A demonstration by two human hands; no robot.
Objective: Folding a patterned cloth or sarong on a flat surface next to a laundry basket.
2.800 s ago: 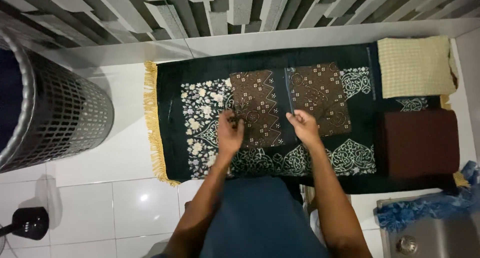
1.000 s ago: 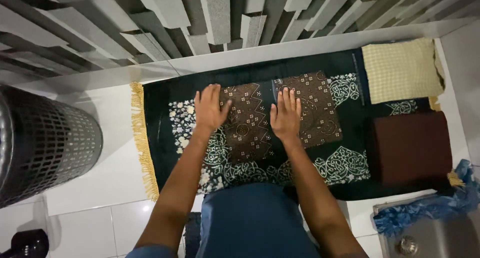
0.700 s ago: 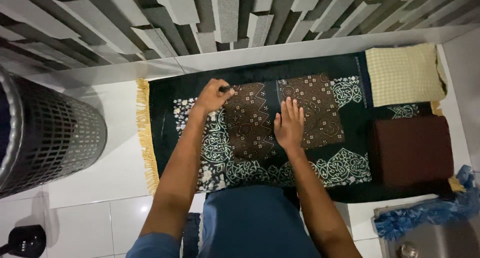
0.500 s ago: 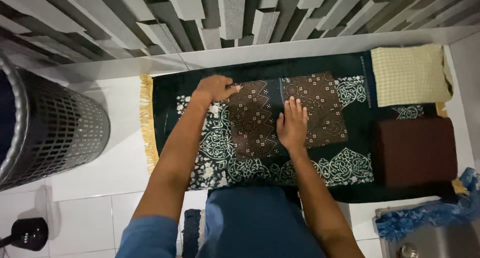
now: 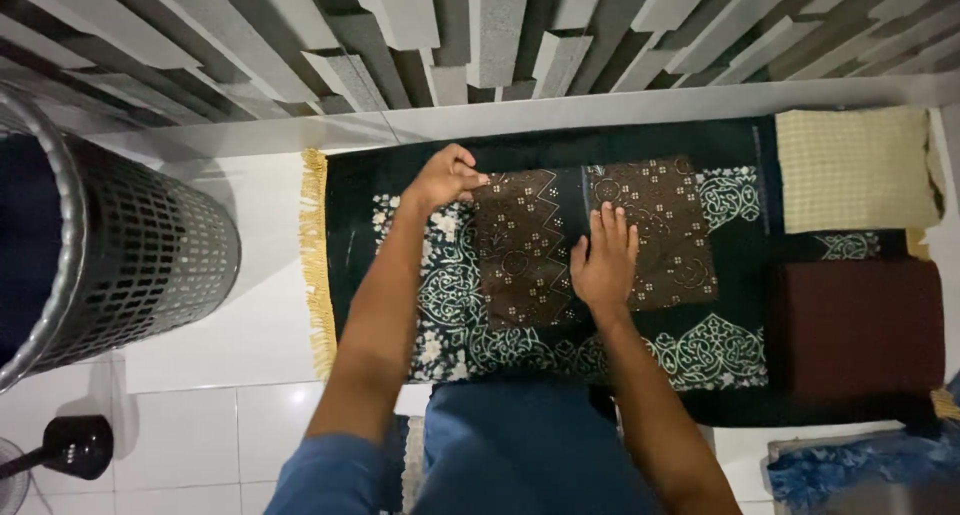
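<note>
A folded brown patterned cloth [image 5: 590, 240] lies in the middle of the frame on a dark green prayer rug [image 5: 450, 305] with pale floral and scroll motifs. The left hand [image 5: 445, 178] pinches the cloth's upper left corner, fingers curled narrow around the edge. The right hand [image 5: 605, 260] rests flat on the cloth near its middle fold, fingers spread and pointing toward the top of the frame, holding nothing.

At the rug's left end runs a yellow fringe [image 5: 317, 260]. On the rug's right end, at the upper right of the frame, sits a folded cream checked cloth [image 5: 855, 170]; just below it lies a folded dark maroon cloth [image 5: 865, 325].

A black perforated basket [image 5: 130, 260] stands on the white tiled floor [image 5: 250, 315] at the left. A blue crumpled fabric [image 5: 860, 470] shows at the lower right.
</note>
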